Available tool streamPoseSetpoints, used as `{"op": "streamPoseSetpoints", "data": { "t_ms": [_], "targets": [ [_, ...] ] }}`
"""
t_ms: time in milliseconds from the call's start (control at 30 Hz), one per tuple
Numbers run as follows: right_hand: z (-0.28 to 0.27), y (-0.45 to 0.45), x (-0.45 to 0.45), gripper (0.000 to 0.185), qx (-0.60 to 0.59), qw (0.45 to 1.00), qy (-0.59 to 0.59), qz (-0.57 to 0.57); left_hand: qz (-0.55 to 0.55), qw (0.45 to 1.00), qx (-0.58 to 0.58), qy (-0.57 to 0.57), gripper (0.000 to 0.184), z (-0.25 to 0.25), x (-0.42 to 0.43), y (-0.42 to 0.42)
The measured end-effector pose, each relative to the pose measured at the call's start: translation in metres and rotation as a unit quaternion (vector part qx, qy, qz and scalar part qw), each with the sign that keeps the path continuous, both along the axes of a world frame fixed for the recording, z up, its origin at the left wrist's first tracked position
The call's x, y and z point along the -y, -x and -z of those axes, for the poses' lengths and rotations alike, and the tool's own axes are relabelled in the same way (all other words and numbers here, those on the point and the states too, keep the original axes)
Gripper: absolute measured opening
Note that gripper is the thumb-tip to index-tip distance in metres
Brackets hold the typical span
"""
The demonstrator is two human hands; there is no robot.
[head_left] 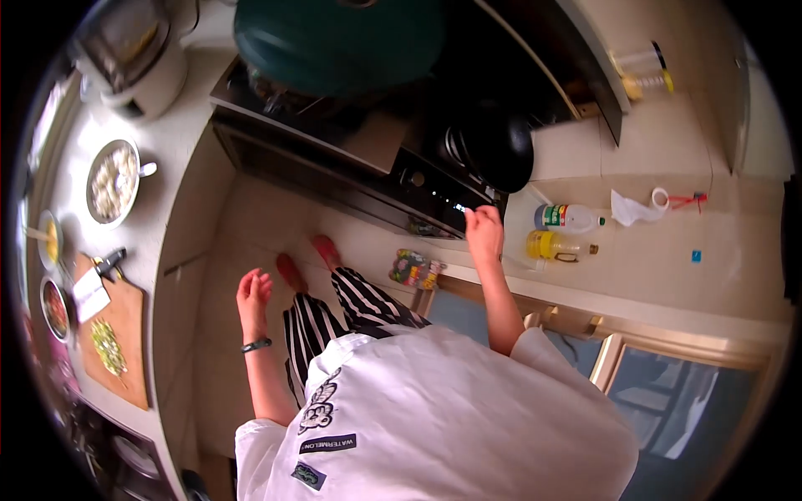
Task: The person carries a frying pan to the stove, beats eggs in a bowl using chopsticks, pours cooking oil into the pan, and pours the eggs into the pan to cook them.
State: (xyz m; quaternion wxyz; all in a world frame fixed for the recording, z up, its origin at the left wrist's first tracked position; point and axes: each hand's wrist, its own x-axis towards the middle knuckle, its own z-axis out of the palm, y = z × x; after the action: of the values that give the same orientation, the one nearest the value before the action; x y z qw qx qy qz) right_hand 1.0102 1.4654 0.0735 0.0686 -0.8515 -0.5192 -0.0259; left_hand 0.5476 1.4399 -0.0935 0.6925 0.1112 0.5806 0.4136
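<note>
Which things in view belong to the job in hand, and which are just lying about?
Likely the job:
- control panel, near the right hand
- black pan
- chopped greens on the cutting board

Probably just lying about:
- green-capped bottle
- yellow bottle
- colourful bag

Light from between nine and ten o'clock glares off the surface (159, 209); toward twelve, the black stove (430, 188) sinks into shadow. Fisheye distortion bends the edges into black corners, blurring rim details.

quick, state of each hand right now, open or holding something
Left hand: loosely open, nothing visible in it.
Right hand: fingers bent, whether holding anything can't be told.
</note>
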Motion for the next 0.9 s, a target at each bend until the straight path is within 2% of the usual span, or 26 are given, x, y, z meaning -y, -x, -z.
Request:
{"op": "streamPoseSetpoints", "data": {
  "t_ms": [33,67,133,200,267,300,333,433,467,533,600,700,733,800,833,867,900],
  "targets": [
    [-0.001,-0.017,0.014,0.026,0.038,0.996,-0.080,-0.012,0.016,1.000,-0.001,-0.009,0.025,-0.008,-0.004,-0.005],
    [-0.004,-0.034,0.024,0.033,0.090,0.990,-0.110,-0.007,0.031,0.999,-0.004,-0.018,0.025,-0.014,-0.008,-0.008],
    [0.000,-0.062,0.043,0.047,0.104,0.985,-0.110,0.082,0.049,0.998,-0.013,-0.045,0.024,-0.032,-0.014,-0.017],
    [0.013,-0.090,0.054,0.069,-0.057,0.984,-0.081,0.148,0.056,0.996,-0.023,-0.066,0.024,-0.051,-0.018,-0.027],
    [0.006,-0.092,0.056,0.072,-0.175,0.968,-0.035,0.175,0.060,0.994,-0.027,-0.086,0.024,-0.068,-0.018,-0.037],
    [0.024,-0.106,0.059,0.071,-0.142,0.980,-0.027,0.134,0.061,0.993,-0.034,-0.094,0.024,-0.081,-0.016,-0.043],
    [0.059,-0.129,0.061,0.063,-0.180,0.973,-0.048,0.140,0.061,0.992,-0.040,-0.101,0.024,-0.092,-0.014,-0.050],
    [0.067,-0.130,0.058,0.046,-0.198,0.963,-0.128,0.131,0.050,0.991,-0.059,-0.109,0.024,-0.105,0.001,-0.067],
    [0.061,-0.128,0.060,0.048,-0.278,0.939,-0.103,0.174,0.047,0.991,-0.064,-0.104,0.024,-0.107,0.007,-0.076],
    [0.071,-0.131,0.062,0.052,-0.143,0.971,-0.165,0.100,0.057,0.991,-0.063,-0.106,0.024,-0.108,0.020,-0.093],
    [0.055,-0.128,0.061,0.053,-0.233,0.952,-0.116,0.164,0.059,0.993,-0.043,-0.098,0.025,-0.105,0.032,-0.112],
    [0.051,-0.127,0.063,0.054,-0.256,0.946,-0.116,0.161,0.088,0.991,-0.037,-0.091,0.026,-0.105,0.042,-0.148],
    [0.051,-0.132,0.064,0.055,-0.270,0.943,-0.116,0.154,0.103,0.990,-0.035,-0.093,0.026,-0.107,0.042,-0.162],
    [0.055,-0.151,0.075,0.049,-0.305,0.937,-0.161,0.059,0.116,0.989,-0.038,-0.084,0.026,-0.112,0.044,-0.185],
    [0.052,-0.165,0.085,0.043,-0.335,0.921,-0.181,0.080,0.122,0.988,-0.038,-0.084,0.026,-0.114,0.044,-0.194],
    [0.044,-0.190,0.097,0.041,-0.377,0.916,-0.104,0.094,0.129,0.987,-0.040,-0.088,0.027,-0.116,0.044,-0.201],
    [0.069,-0.211,0.112,0.037,-0.394,0.876,-0.254,0.115,0.132,0.986,-0.044,-0.092,0.027,-0.117,0.044,-0.208]
  ]
}}
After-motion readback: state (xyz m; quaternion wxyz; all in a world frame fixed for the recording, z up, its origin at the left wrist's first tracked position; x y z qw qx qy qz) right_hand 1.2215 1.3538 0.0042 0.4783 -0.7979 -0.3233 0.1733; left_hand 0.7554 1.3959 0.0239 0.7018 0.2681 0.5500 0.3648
